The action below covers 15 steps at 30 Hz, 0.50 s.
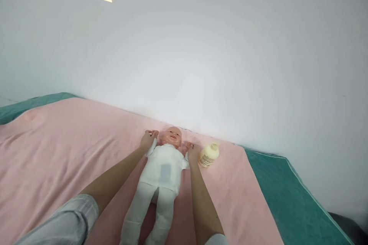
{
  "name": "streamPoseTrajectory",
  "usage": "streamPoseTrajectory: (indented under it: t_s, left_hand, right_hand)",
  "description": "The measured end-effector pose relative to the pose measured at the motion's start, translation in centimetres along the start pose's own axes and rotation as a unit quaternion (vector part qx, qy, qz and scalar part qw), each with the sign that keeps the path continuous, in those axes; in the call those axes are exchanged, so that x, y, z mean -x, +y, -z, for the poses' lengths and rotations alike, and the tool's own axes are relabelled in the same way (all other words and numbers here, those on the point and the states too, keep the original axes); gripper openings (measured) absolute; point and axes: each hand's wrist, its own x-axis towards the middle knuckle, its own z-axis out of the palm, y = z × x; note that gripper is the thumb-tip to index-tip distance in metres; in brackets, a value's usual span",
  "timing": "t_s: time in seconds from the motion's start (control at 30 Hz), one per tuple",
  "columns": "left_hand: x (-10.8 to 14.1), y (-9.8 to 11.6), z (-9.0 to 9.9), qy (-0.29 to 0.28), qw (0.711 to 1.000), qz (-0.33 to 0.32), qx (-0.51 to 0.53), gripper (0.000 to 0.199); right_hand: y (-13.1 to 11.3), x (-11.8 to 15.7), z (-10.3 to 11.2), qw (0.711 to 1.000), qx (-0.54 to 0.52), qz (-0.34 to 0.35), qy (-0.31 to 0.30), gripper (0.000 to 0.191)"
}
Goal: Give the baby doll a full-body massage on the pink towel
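A baby doll (163, 164) with a white cloth body lies on its back on the pink blanket (86, 138), head toward the wall. My left hand (148, 139) is closed around the doll's hand at the left of its head. On the other side, my right hand (193, 153) grips the doll's other hand, fingers partly hidden. Both doll arms are bent up beside the head. Just right of my right hand stands a pale yellow bottle (209, 155) with a printed label, tilted slightly in view.
A white wall (201, 46) rises right behind the blanket's far edge. Green padded covering (281, 183) shows at the right, with more at the far left. Bright lights appear at the upper left.
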Motion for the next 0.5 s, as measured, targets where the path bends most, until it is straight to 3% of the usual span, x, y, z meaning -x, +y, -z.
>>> streamPoseTrajectory:
  t_s: [0.1,0.2,0.37,0.5]
  left_hand:
    - [-0.1,-0.3,0.0,-0.001,1.0,-0.009,-0.021,0.043]
    - [0.2,-0.2,0.2,0.002,0.999,-0.025,-0.026,0.044]
    - [2.0,0.6,1.1,0.017,0.997,-0.071,-0.005,0.048]
    - [4.6,1.4,3.1,0.019,0.994,-0.109,0.01,0.048]
  right_hand:
    - [0.3,0.3,0.0,1.0,-0.01,-0.014,0.002,0.025]
    - [0.3,0.9,0.0,1.0,-0.022,-0.001,0.014,0.034]
    - [-0.1,3.1,0.7,0.995,-0.046,0.069,0.046,0.039]
    - [-0.2,5.3,1.6,0.989,-0.072,0.124,0.032,0.04]
